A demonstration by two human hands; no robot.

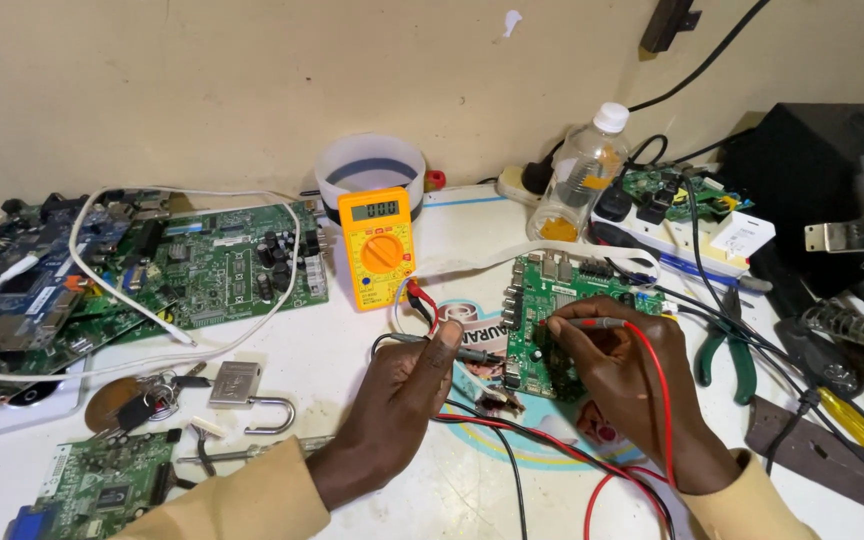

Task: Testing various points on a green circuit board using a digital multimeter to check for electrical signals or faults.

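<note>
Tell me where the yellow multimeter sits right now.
In the head view the yellow multimeter stands centre-left on the white table, beyond the left hand, between the large green circuit board and the plastic bottle.

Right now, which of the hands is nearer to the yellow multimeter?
The left hand, holding a black probe, lies just below the yellow multimeter. The right hand sits farther off to the right, over the small green circuit board.
</note>
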